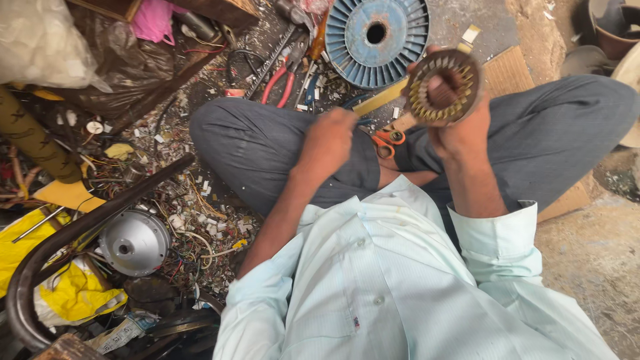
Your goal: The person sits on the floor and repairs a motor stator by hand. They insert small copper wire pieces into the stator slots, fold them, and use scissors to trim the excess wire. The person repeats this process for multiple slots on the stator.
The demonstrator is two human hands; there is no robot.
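The person sits cross-legged on the floor [587,267], and the right hand [460,130] holds a round motor core [443,87] up over the right knee, fingers closed around its lower rim and back. The ring of slots facing the camera shows pale lining strips, and no copper wire can be made out in them, so the core looks stripped and lined but not yet wound; that is a judgement from this 1 angle only. The left hand [330,137] hangs over the lap, curled shut as if pinching something small, but what it grips cannot be seen. Orange-handled scissors [387,140] lie between the knees. Red pliers [283,77], a blue spool [377,40] and a silver motor cover [133,243] lie among wire scraps.
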